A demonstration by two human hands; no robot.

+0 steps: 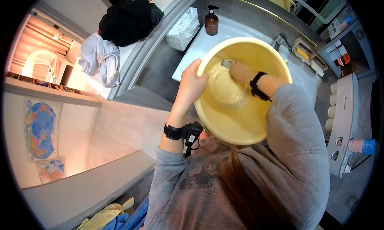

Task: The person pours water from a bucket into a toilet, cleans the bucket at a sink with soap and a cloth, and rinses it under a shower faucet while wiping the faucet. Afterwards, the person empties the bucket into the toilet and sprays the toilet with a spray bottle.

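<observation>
A large yellow basin [244, 130] is tilted over the white sink [232, 26], its opening facing me. My left hand [192, 84] is closed around the basin's left rim, thumb over the edge. Inside, my right hand [241, 73] is closed near the upper part of the bottom. A small greyish object [227, 64], perhaps a scrubbing pad, sticks out at its fingertips; its kind is unclear. The basin's inner surface looks wet and shiny, with some suds around the raised round bottom. Both wrists carry black straps with small devices.
A brown pump bottle [211, 22] and a white woven basket [183, 30] stand left of the faucet [280, 42]. A holder with a yellow item [303, 53] sits at right. Dark clothes [128, 22] and a pale cloth [100, 60] lie on the left counter. A wall dispenser [345, 122] is far right.
</observation>
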